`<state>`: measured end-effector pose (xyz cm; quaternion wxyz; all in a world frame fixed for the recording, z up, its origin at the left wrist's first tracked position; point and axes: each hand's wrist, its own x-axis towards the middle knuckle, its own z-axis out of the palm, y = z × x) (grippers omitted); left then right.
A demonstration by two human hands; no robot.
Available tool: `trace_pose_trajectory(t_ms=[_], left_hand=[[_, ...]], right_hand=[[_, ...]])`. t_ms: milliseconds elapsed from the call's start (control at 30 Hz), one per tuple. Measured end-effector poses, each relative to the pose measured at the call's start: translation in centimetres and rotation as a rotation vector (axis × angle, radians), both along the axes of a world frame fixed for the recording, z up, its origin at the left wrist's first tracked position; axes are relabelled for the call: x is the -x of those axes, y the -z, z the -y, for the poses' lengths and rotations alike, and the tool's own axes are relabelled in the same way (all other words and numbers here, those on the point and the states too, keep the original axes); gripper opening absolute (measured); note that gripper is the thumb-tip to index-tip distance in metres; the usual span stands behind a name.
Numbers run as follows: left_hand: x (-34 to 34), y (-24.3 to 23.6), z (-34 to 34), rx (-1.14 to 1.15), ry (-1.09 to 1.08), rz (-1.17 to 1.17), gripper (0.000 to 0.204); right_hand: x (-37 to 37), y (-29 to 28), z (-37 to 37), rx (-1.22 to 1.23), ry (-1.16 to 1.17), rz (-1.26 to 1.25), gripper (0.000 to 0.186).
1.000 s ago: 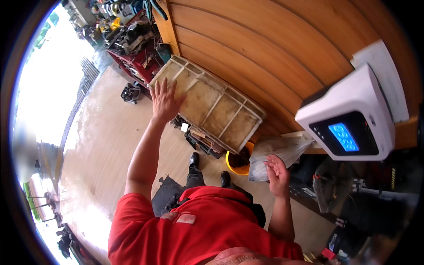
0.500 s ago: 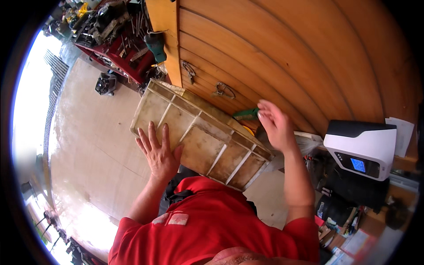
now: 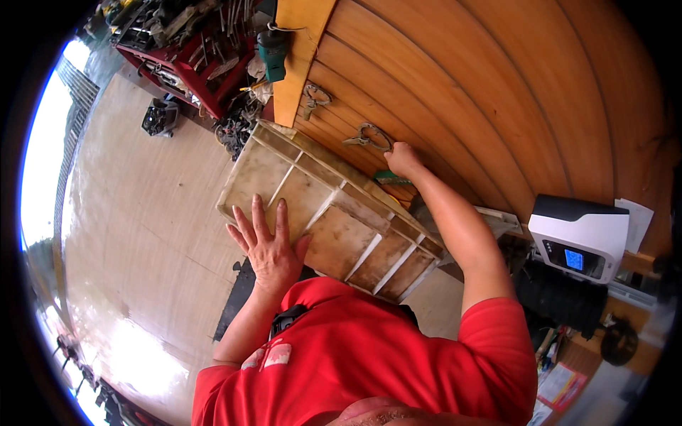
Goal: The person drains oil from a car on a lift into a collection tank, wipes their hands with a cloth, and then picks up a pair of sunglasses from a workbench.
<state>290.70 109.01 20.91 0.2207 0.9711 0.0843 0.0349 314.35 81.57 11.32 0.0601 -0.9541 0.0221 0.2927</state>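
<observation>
My left hand (image 3: 268, 252) has its fingers spread and is held over a shallow, stained tray (image 3: 312, 192) with pale dividers, at the side nearest the floor; whether the palm touches it is hard to tell. The tray lies tilted between my body and a planked wooden surface (image 3: 455, 92). Beyond it, my right hand (image 3: 403, 159) is closed at one end of a ring-shaped metal clamp (image 3: 371, 135) on the planks. A second similar metal clamp (image 3: 315, 99) lies farther left. Just below my right hand, a green-handled brush-like thing (image 3: 389, 176) is partly hidden.
A white and black device (image 3: 579, 238) with a lit screen stands at the right. At the upper left is a red tool cart (image 3: 199, 67) full of tools, with a teal power tool (image 3: 272, 55) beside it. A dark object (image 3: 160, 117) sits on the pale floor (image 3: 142, 213).
My right hand has reached forward and left from above the tray's right end and closed at the metal clamp. My left hand stays spread over the tray. The whole view has shifted slightly.
</observation>
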Motion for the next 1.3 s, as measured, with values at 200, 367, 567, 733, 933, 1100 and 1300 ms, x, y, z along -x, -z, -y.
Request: trace_pose_trajectory(t_ms=[200,367,567,733,933,1100,1300], left_hand=[[0.3,0.2,-0.1,0.011,-0.007,-0.018,0.073],[0.2,0.1,-0.2,0.019,0.0,-0.03,0.074],[-0.5,-0.4,0.0,0.009,0.006,-0.04,0.073],[-1.9,-1.7,0.9,0.021,-0.025,0.008,0.068],[-7.0,-2.3,3.4,0.042,-0.011,0.147,0.061],[-11.3,-2.1,4.5,0.036,-0.001,0.292,0.056],[-10.8,-1.4,5.1,0.039,-0.019,0.363,0.054]], right_hand=[[-0.5,1.2,-0.9,0.022,0.006,0.084,0.037],[-0.5,3.3,0.2,-0.051,-0.026,0.251,0.032],[1.6,-2.3,-1.1,-0.474,-0.316,0.419,0.022],[7.2,-18.4,-0.8,-0.474,-0.161,0.537,0.02],[16.0,-29.1,1.2,-0.884,-0.039,1.163,0.021],[19.1,-32.6,1.8,-1.115,-0.207,1.534,0.032],[22.0,-33.8,3.7,-1.402,0.051,1.139,0.034]])
